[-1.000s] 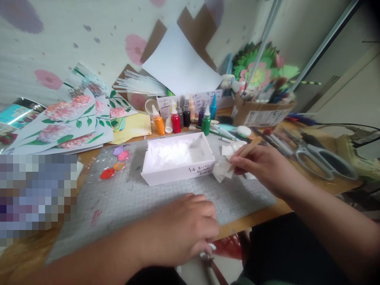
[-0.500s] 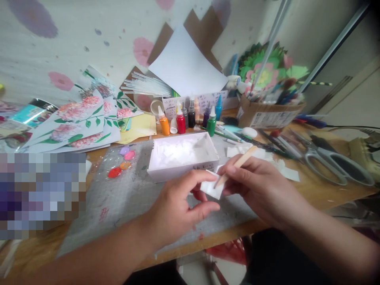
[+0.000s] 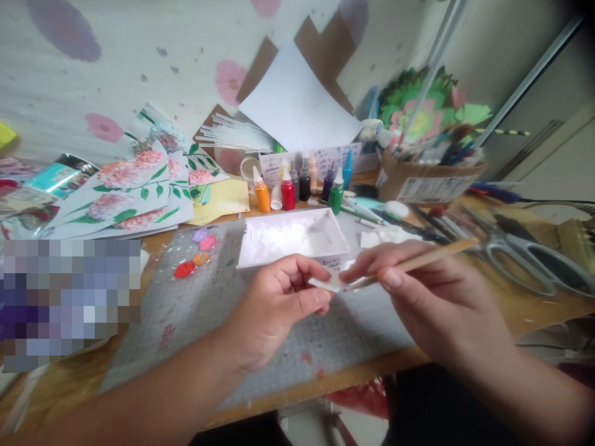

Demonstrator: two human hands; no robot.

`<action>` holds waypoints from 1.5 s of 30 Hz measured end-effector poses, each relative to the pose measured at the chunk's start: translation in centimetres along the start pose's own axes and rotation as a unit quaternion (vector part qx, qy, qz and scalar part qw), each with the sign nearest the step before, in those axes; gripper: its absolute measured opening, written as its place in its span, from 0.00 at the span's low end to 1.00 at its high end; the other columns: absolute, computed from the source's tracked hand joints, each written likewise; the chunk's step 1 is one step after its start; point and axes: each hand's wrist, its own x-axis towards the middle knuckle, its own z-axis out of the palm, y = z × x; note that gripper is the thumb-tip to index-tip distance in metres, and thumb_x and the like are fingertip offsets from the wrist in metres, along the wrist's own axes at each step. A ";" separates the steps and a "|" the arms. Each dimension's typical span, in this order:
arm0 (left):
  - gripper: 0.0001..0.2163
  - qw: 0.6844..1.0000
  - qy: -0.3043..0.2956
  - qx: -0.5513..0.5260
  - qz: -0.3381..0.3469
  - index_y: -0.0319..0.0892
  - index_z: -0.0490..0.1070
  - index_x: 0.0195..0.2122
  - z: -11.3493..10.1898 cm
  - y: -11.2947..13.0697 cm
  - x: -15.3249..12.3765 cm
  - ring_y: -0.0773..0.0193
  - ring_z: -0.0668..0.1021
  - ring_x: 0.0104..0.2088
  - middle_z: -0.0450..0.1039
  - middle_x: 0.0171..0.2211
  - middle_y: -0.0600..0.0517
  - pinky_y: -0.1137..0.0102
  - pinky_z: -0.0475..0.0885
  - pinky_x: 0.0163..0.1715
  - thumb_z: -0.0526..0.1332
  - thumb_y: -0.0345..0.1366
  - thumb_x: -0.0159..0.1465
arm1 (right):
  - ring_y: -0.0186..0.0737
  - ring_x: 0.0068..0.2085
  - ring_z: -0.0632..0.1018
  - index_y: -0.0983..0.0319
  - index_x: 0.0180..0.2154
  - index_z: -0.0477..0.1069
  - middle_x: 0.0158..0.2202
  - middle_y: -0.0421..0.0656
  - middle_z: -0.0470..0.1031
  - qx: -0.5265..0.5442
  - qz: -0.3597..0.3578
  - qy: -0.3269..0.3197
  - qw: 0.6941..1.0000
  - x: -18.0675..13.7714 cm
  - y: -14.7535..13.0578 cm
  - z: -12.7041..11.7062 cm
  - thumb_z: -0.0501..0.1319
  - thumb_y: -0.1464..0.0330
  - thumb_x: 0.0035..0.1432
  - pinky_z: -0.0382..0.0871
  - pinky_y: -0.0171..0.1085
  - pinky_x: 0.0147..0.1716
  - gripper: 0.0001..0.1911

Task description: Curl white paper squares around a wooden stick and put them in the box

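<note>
My left hand is curled above the grey cutting mat, its fingertips pinching a small white paper piece. My right hand grips a thin wooden stick whose tip touches that paper piece. Just behind both hands stands a shallow white box holding white paper scraps. More white paper pieces lie to the right of the box.
Several small paint bottles stand in a row behind the box. Paint blobs dot the mat's left corner. Flower paintings lie at left, large scissors at right, a cardboard box of pens behind. A blurred patch covers the left.
My left hand rose from the table's front edge and took hold of the paper piece. My right hand brought paper and stick toward it and laid the stick flatter.
</note>
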 end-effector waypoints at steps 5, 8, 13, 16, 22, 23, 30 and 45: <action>0.06 0.999 -0.020 -0.029 -0.005 0.39 0.73 0.35 -0.1 0.0 0.1 0.70 0.73 0.28 0.74 0.28 0.53 0.73 0.67 0.30 0.67 0.32 0.56 | 0.43 0.40 0.77 0.53 0.34 0.75 0.35 0.39 0.75 -0.021 -0.011 -0.001 1.000 -0.1 0.3 0.1 0.62 0.71 0.59 0.71 0.48 0.43 0.06; 0.08 0.999 -0.028 -0.045 -0.007 0.38 0.73 0.34 0.0 0.1 0.0 0.69 0.73 0.27 0.73 0.27 0.53 0.73 0.67 0.29 0.68 0.34 0.55 | 0.44 0.40 0.78 0.53 0.34 0.75 0.35 0.40 0.76 -0.034 -0.014 -0.002 0.999 0.0 0.4 0.1 0.62 0.71 0.59 0.72 0.47 0.42 0.06; 0.07 0.999 -0.022 -0.044 -0.007 0.39 0.72 0.34 0.0 0.1 0.0 0.72 0.72 0.27 0.71 0.28 0.55 0.74 0.66 0.30 0.68 0.33 0.55 | 0.43 0.39 0.78 0.53 0.36 0.75 0.35 0.40 0.76 -0.051 -0.022 -0.019 0.998 0.0 0.3 0.4 0.62 0.72 0.59 0.74 0.47 0.41 0.07; 0.07 0.999 -0.015 -0.040 -0.008 0.40 0.72 0.34 0.0 0.1 0.0 0.72 0.72 0.27 0.71 0.27 0.56 0.75 0.66 0.30 0.67 0.30 0.55 | 0.43 0.40 0.78 0.53 0.36 0.75 0.35 0.40 0.75 -0.050 -0.020 -0.029 0.998 0.1 0.3 0.5 0.61 0.73 0.59 0.74 0.47 0.41 0.08; 0.09 0.999 -0.008 -0.041 -0.012 0.40 0.74 0.36 0.1 0.2 0.0 0.72 0.72 0.28 0.71 0.27 0.56 0.75 0.66 0.31 0.67 0.28 0.54 | 0.42 0.40 0.78 0.52 0.36 0.75 0.35 0.39 0.75 -0.035 -0.025 -0.033 0.999 0.2 0.4 0.5 0.61 0.73 0.60 0.74 0.47 0.42 0.09; 0.09 0.999 -0.010 -0.043 -0.011 0.40 0.74 0.37 0.0 0.1 0.1 0.72 0.72 0.28 0.71 0.27 0.56 0.74 0.66 0.31 0.67 0.28 0.54 | 0.42 0.41 0.78 0.52 0.36 0.75 0.35 0.39 0.75 -0.042 -0.029 -0.033 0.998 0.2 0.4 0.5 0.61 0.73 0.60 0.74 0.46 0.43 0.09; 0.08 0.998 -0.013 -0.057 -0.011 0.39 0.75 0.37 -0.1 0.1 0.2 0.71 0.73 0.28 0.73 0.30 0.53 0.74 0.67 0.30 0.66 0.28 0.55 | 0.42 0.41 0.78 0.55 0.35 0.74 0.35 0.40 0.75 -0.071 -0.047 -0.032 0.996 0.3 0.0 0.5 0.60 0.75 0.60 0.73 0.46 0.43 0.08; 0.06 0.997 -0.024 -0.070 -0.012 0.39 0.73 0.33 -0.1 0.1 0.1 0.72 0.73 0.26 0.71 0.27 0.55 0.75 0.67 0.29 0.67 0.31 0.56 | 0.42 0.39 0.79 0.61 0.34 0.73 0.34 0.43 0.75 -0.104 -0.087 -0.038 0.990 0.4 0.2 0.7 0.60 0.77 0.59 0.75 0.42 0.40 0.06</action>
